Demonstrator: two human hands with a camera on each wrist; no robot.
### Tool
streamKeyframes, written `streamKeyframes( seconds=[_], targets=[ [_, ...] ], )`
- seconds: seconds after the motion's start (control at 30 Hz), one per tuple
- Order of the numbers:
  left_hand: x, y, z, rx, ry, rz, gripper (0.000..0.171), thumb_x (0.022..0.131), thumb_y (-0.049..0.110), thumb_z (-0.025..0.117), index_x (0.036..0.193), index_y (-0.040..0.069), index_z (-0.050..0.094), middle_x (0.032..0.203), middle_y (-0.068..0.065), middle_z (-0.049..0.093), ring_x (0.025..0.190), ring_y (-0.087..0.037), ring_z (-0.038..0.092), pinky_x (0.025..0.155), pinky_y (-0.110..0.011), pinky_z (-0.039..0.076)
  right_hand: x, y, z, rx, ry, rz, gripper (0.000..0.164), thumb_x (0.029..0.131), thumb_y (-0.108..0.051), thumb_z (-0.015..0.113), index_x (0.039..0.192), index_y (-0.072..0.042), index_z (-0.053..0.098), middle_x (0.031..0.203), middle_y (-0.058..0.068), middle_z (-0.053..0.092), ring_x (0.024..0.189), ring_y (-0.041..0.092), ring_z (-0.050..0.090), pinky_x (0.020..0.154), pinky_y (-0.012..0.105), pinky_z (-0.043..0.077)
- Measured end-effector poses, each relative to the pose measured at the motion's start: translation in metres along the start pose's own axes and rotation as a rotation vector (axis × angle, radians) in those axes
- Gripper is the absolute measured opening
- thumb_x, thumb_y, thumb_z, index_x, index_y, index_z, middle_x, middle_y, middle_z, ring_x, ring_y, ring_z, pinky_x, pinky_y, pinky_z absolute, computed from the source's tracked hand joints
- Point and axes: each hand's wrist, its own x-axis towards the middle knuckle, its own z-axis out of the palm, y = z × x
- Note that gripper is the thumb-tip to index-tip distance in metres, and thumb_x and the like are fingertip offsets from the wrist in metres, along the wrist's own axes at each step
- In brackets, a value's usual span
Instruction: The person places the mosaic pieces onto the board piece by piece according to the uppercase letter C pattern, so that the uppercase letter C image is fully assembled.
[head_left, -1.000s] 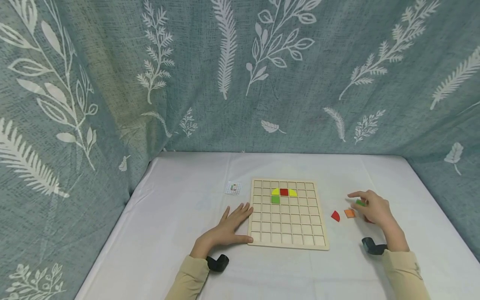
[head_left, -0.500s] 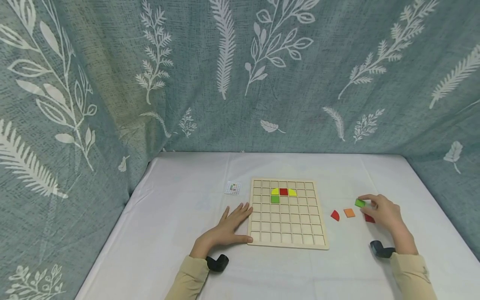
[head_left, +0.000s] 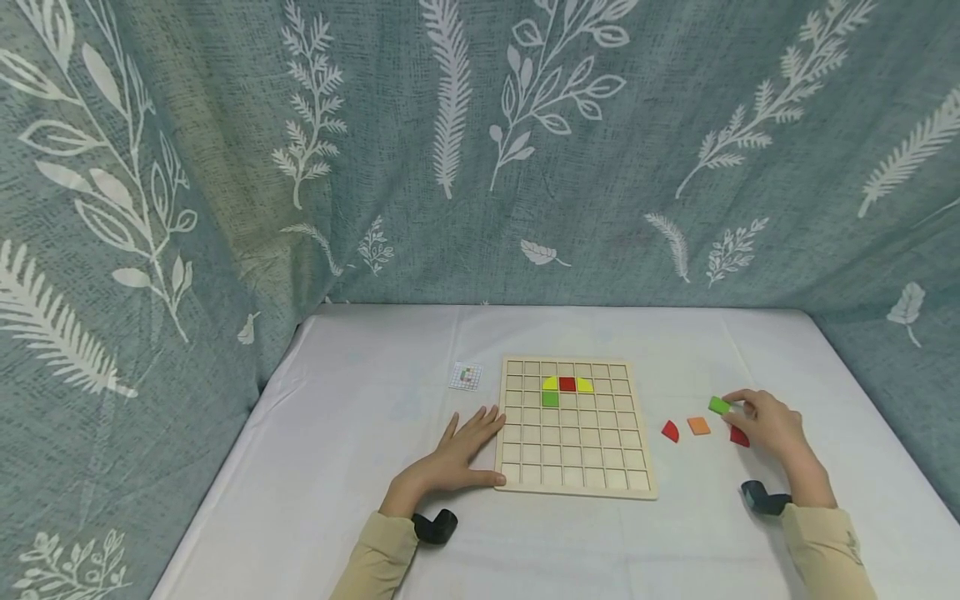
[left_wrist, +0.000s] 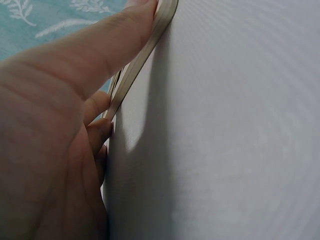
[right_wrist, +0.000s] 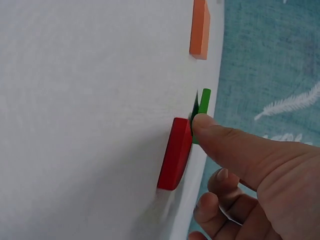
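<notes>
My right hand [head_left: 768, 425] pinches a green square tile [head_left: 720, 405] at its edge, and the right wrist view shows the thumb on that green tile [right_wrist: 204, 102]. Just below the fingers lies a red piece [head_left: 738, 437], partly covered by the hand; it shows whole as a thick red block [right_wrist: 174, 155] in the right wrist view. With fingers spread, my left hand [head_left: 453, 460] rests at the left edge of a wooden grid board [head_left: 573, 492], thumb and fingertips touching its rim [left_wrist: 131, 75]. Two yellow pieces [head_left: 585, 385], a red square [head_left: 567, 384] and a green square [head_left: 551, 399] sit in the board's cells.
An orange square tile [head_left: 698, 426] and a red quarter-round piece [head_left: 671, 431] lie between the board and my right hand. A small pattern card [head_left: 467, 376] lies left of the board. Behind the white table [head_left: 375, 350] hangs a blue-green curtain [head_left: 480, 250].
My right hand has drawn back to the right, uncovering the green tile, which has since shifted very slightly left. The left hand and board have stayed in place.
</notes>
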Motion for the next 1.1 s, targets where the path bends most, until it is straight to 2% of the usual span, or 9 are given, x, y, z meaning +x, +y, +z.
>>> streamKeyframes(
  seconds=[0.3, 0.43, 0.63, 0.83, 0.93, 1.1],
  targets=[
    [-0.001, 0.0, 0.001, -0.025, 0.009, 0.009, 0.087, 0.08, 0.045, 0.067, 0.148, 0.013, 0.023, 0.156, -0.006, 0.013, 0.144, -0.024, 0.004, 0.114, -0.05, -0.01, 0.002, -0.01, 0.003, -0.006, 0.021, -0.05, 0.031, 0.083, -0.013, 0.066, 0.111, 0.002, 0.061, 0.075, 0.008, 0.048, 0.069, 0.022, 0.043, 0.064, 0.041, 0.029],
    [-0.001, 0.0, 0.001, -0.027, 0.009, 0.009, 0.087, 0.08, 0.044, 0.068, 0.148, 0.013, 0.022, 0.155, -0.007, 0.013, 0.144, -0.025, 0.004, 0.114, -0.051, -0.009, 0.003, -0.017, 0.004, -0.003, 0.023, -0.072, 0.032, 0.083, -0.014, 0.065, 0.111, 0.001, 0.061, 0.076, 0.008, 0.049, 0.069, 0.021, 0.043, 0.065, 0.044, 0.031],
    [-0.001, 0.0, 0.002, -0.02, 0.009, 0.005, 0.088, 0.08, 0.044, 0.068, 0.148, 0.012, 0.023, 0.155, -0.007, 0.014, 0.144, -0.025, 0.004, 0.114, -0.051, -0.009, 0.006, -0.03, 0.009, 0.012, 0.005, -0.064, 0.032, 0.083, -0.016, 0.066, 0.111, 0.0, 0.062, 0.077, 0.008, 0.049, 0.065, 0.021, 0.044, 0.068, 0.046, 0.03],
    [-0.002, 0.0, 0.001, -0.02, 0.008, 0.007, 0.087, 0.081, 0.044, 0.067, 0.148, 0.013, 0.023, 0.156, -0.006, 0.013, 0.144, -0.024, 0.004, 0.115, -0.05, -0.009, 0.011, -0.042, 0.016, 0.009, 0.023, -0.083, 0.028, 0.083, -0.015, 0.066, 0.108, -0.002, 0.064, 0.078, 0.008, 0.051, 0.068, 0.021, 0.043, 0.066, 0.04, 0.029],
    [-0.002, 0.0, 0.001, -0.015, 0.009, 0.007, 0.087, 0.08, 0.044, 0.067, 0.148, 0.013, 0.023, 0.156, -0.006, 0.014, 0.144, -0.024, 0.004, 0.115, -0.05, -0.009, 0.013, -0.05, 0.018, 0.006, 0.026, -0.111, 0.028, 0.083, -0.015, 0.066, 0.107, -0.003, 0.065, 0.077, 0.008, 0.051, 0.066, 0.02, 0.043, 0.065, 0.038, 0.029],
    [-0.001, -0.001, 0.001, -0.011, 0.013, 0.006, 0.087, 0.08, 0.046, 0.067, 0.148, 0.014, 0.023, 0.156, -0.006, 0.014, 0.144, -0.024, 0.004, 0.115, -0.05, -0.009, 0.015, -0.066, 0.023, 0.013, 0.023, -0.132, 0.028, 0.083, -0.016, 0.067, 0.108, -0.003, 0.065, 0.077, 0.007, 0.052, 0.057, 0.017, 0.045, 0.068, 0.042, 0.03]
  ],
)
